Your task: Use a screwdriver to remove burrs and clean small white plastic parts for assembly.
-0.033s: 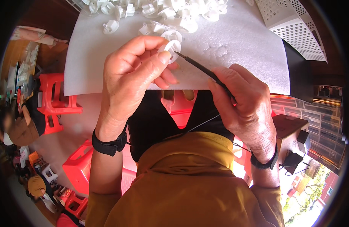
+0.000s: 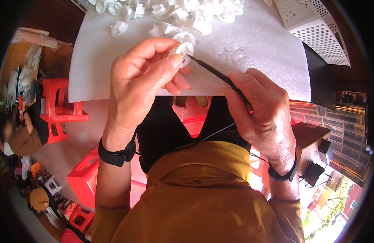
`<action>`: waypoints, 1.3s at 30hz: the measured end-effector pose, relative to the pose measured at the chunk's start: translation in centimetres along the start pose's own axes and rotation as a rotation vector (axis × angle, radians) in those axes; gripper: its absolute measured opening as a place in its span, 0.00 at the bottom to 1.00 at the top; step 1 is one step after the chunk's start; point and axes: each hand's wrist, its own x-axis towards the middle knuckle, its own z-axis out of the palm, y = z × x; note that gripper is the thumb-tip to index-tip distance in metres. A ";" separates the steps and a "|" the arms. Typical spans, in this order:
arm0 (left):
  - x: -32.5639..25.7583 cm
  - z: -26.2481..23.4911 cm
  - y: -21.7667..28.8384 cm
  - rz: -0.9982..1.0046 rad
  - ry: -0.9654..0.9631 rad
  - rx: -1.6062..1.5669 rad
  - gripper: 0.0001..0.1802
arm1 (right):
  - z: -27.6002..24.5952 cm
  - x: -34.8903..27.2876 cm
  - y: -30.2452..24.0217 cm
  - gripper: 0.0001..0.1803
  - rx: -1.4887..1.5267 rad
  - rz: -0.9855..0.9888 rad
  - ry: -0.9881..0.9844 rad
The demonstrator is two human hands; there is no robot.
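My left hand pinches a small white plastic piece between thumb and fingers, just above the table's near part. The piece is round and flat with a raised rib; my fingertips hide some of it. In my right hand is a slim black pen-like tool, gripped between thumb and fingers. Its thin pointed tip reaches the right side of the white piece; whether it touches cannot be made out. Just beyond my left fingers lie several similar white plastic parts in a loose pile.
A pale foam sheet covers the table. A white perforated bin stands at the far right. One loose white part sits left of the pile. Red plastic stools stand at the left, with people working nearby. A thin cable crosses my lap.
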 end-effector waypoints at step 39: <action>0.1 -0.2 0.1 -0.025 0.006 -0.101 0.16 | 0.1 0.0 0.1 0.09 -0.023 -0.055 0.016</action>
